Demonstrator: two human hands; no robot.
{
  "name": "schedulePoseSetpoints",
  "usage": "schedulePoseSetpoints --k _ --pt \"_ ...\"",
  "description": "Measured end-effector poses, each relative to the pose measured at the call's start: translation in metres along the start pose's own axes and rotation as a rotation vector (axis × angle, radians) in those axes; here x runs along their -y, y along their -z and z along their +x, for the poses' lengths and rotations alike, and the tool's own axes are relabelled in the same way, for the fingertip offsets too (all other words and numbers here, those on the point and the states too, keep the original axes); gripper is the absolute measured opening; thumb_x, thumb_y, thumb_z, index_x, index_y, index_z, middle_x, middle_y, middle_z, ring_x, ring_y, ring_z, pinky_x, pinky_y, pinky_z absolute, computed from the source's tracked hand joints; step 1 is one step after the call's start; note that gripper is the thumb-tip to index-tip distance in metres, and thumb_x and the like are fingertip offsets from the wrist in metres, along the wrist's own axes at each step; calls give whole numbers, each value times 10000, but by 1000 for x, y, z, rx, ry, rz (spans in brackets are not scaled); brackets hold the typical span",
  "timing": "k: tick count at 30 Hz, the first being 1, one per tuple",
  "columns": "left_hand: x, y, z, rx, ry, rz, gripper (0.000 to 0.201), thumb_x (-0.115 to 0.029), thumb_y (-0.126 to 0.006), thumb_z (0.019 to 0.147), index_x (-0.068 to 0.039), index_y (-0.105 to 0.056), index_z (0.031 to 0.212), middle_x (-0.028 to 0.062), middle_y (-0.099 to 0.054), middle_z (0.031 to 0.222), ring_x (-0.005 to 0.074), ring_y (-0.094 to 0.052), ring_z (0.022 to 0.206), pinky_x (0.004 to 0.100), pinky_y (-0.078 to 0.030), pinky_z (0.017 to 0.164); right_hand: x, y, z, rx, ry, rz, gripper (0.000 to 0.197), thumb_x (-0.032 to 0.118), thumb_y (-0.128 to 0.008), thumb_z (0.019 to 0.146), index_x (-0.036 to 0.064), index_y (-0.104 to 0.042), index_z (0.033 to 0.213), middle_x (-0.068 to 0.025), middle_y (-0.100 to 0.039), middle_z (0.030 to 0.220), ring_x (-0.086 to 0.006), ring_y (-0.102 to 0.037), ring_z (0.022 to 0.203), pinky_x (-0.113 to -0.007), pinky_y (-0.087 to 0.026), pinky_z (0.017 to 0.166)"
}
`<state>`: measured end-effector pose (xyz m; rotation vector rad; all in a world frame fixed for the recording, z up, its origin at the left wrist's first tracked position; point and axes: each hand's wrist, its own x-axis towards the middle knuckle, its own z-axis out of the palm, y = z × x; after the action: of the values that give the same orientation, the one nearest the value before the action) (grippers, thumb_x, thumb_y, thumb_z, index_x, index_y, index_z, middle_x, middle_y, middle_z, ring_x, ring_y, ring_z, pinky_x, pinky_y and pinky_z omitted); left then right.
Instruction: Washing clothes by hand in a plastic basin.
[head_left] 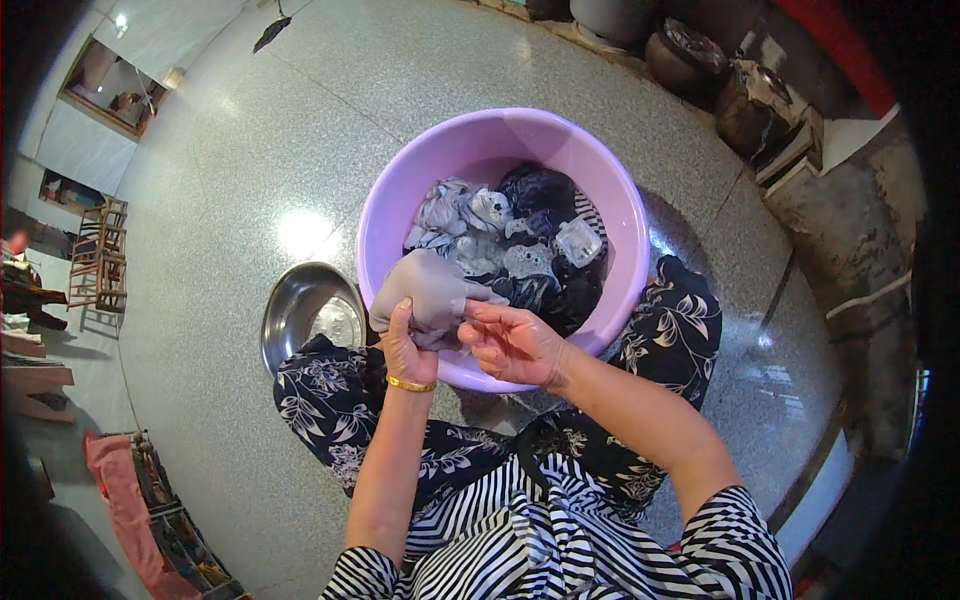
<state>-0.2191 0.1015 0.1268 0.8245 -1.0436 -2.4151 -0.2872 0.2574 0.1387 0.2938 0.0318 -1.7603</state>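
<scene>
A wet grey cloth (425, 290) is bunched in my left hand (408, 352), the thumb pressed on top of it, above the near left rim of a purple basin (400, 165). My right hand (520, 345) is half curled on the basin's near side, its fingertips at the cloth's right edge; its thumb is partly hidden. Wet laundry (455, 205), light grey and dark pieces, lies heaped in the basin with some suds. A clear plastic container (578, 243) rests on the dark pieces at the right.
A steel bowl (290, 300) stands on the floor beside the basin's left side. My patterned trouser legs (330, 400) flank the basin. Dark pots (685, 60) line the far right wall. Wooden chairs (98, 255) and a pink cloth (125, 500) are at the left.
</scene>
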Motion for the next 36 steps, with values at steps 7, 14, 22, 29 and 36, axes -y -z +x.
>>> schedulePoseSetpoints --k 7,14,22,29,36 --pt "-4 -21 -16 183 81 63 420 -142 -603 753 -68 -468 1144 57 -537 1084 190 -530 979 335 -437 848 3 7 2 -42 -13 146 227 282 -466 879 78 -514 966 -64 -587 750 -121 -514 453 -218 -436 409" --pt "-4 -10 -15 285 107 96 448 -124 -615 746 -66 -455 1161 60 -512 1128 190 -505 1021 335 -404 888 -8 14 6 235 -6 278 212 329 -500 857 133 -523 936 -8 -554 707 -66 -476 461 -198 -388 414" --pt "14 -6 -20 129 -45 -10 416 -77 -601 750 -67 -468 1144 57 -516 1119 198 -479 1047 368 -359 925 12 1 9 167 253 312 202 238 -482 872 53 -527 805 -11 -543 797 -52 -504 517 -216 -404 477" --pt "-3 -5 3 -31 -12 -10 425 -327 -517 825 -63 -454 1151 74 -494 1151 229 -458 1065 392 -343 940 -5 7 6 11 124 199 205 265 -453 867 76 -532 873 -33 -516 780 -99 -445 520 -230 -387 511" --pt "-100 -17 32 259 58 411 433 -222 -637 742 -13 -497 1095 91 -551 1045 191 -535 936 337 -409 852 0 13 8 -138 58 -293 205 181 -501 827 54 -539 984 -16 -538 697 -96 -472 558 -211 -392 495"
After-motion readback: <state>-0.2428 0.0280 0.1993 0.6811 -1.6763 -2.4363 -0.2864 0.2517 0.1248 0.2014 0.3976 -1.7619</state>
